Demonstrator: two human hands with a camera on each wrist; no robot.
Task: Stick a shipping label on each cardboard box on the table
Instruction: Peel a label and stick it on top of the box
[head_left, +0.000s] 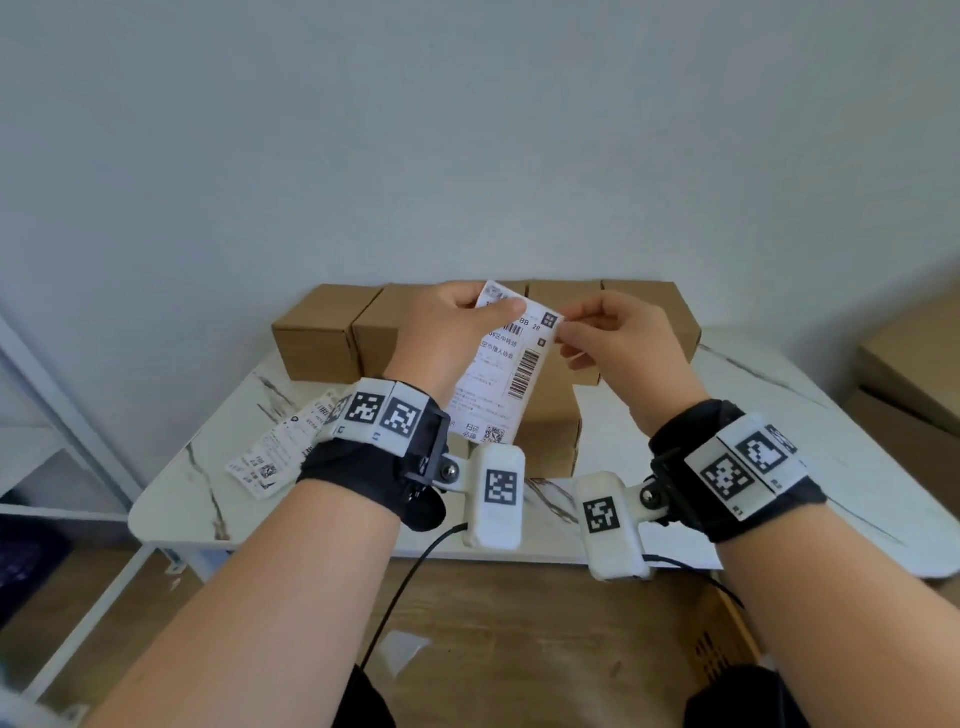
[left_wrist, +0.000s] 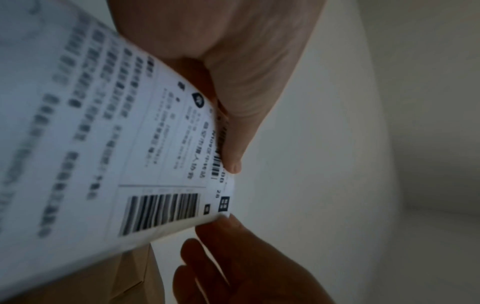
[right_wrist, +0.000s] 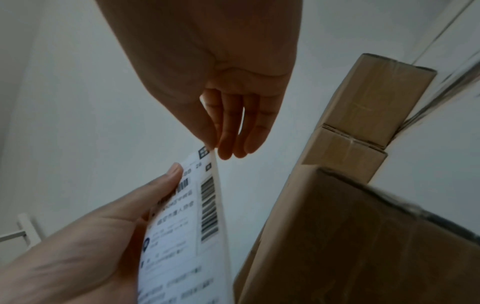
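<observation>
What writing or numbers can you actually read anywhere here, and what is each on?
"BB 28": top edge of the shipping label held by the left hand and right hand.
Its Chinese lines, barcodes and QR code: too small or blurred.
Loose labels on the table: unreadable.
Cardboard boxes: no print visible.

— What surrounds the work?
— A plain pale wall (head_left: 467, 130) fills the upper view, evenly lit; a white marble-look table (head_left: 810, 447) with grey veins stands against it.
— And lower down?
— A wood-grain floor (head_left: 493, 639); a white metal shelf frame (head_left: 62, 415) at the left; brown cartons (head_left: 914, 374) at the right edge.
</observation>
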